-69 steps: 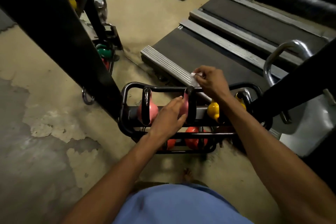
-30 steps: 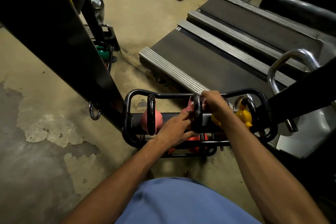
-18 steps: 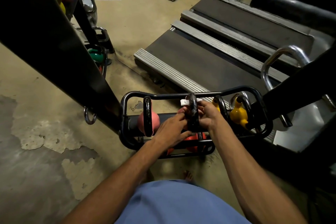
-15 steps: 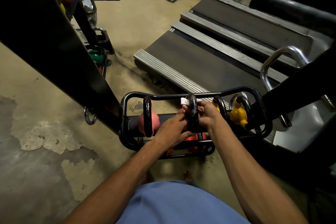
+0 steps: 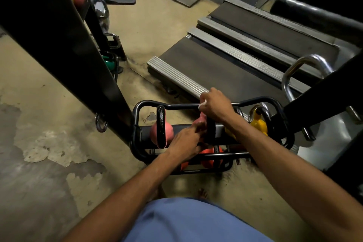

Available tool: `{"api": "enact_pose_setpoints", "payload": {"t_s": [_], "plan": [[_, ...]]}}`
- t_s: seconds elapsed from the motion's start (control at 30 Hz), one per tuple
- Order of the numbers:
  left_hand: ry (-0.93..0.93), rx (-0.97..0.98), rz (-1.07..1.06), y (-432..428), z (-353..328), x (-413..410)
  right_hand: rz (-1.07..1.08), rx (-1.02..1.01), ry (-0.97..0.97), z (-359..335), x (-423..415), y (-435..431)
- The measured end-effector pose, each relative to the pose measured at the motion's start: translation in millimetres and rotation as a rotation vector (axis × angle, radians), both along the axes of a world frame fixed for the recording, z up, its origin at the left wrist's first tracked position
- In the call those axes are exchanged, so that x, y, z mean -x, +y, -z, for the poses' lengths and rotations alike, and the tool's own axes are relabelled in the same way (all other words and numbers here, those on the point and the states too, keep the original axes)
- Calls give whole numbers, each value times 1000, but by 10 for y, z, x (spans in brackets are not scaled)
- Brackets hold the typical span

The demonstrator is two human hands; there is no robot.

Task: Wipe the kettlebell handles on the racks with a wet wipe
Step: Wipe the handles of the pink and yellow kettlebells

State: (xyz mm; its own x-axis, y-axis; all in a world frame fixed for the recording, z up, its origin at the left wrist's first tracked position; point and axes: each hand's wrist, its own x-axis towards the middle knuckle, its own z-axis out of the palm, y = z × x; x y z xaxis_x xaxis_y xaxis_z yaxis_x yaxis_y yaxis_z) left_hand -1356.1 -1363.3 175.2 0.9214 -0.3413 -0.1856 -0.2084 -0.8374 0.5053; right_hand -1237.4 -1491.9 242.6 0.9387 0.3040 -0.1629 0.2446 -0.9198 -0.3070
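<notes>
Low black tubular rack (image 5: 176,106) on the floor. Pink kettlebell (image 5: 200,121) mid-row: heavy, should stay put. Its black loop handle (image 5: 211,133) is rigid and glossy, probably slick when wet. Left grip (image 5: 186,142) is on the bell beside it, clasping or just bracing, can't tell. Right grip (image 5: 216,107) is clenched round the white wet wipe (image 5: 202,104) at the handle top. Wipe is limp, so keep it bunched.

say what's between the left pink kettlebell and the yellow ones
A second pink kettlebell, left hand touching it, right hand wiping its handle; head view.

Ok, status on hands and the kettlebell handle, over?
Right hand grips wet wipe at top of middle kettlebell handle. Left hand on that pink kettlebell, grip unclear. Rack rail close, nothing blocking.
</notes>
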Motion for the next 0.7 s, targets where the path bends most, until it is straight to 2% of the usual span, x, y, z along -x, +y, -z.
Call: {"api": "enact_pose_setpoints", "payload": {"t_s": [0.13, 0.3, 0.4, 0.5, 0.6, 0.67, 0.7], "plan": [[-11, 2, 9, -3, -27, 18, -295, 288, -111, 5, 36, 97], [-29, 2, 29, -4, 3, -17, -332, 440, -90, -40, -31, 246], [-36, -14, 34, -8, -1, -5, -278, 408, -74, -65, -55, 272], [-32, -15, 1, -30, -43, 28, -14, 190, 31, -65, -125, 111], [-46, -46, 18, -42, -9, 24, 344, -186, 128, 75, -100, -178], [-54, -58, 27, -42, 36, 17, 554, -586, 245, 204, 90, -265], [-51, -66, 22, -40, 46, 14, 674, -833, 371, 252, 217, -260]]}}
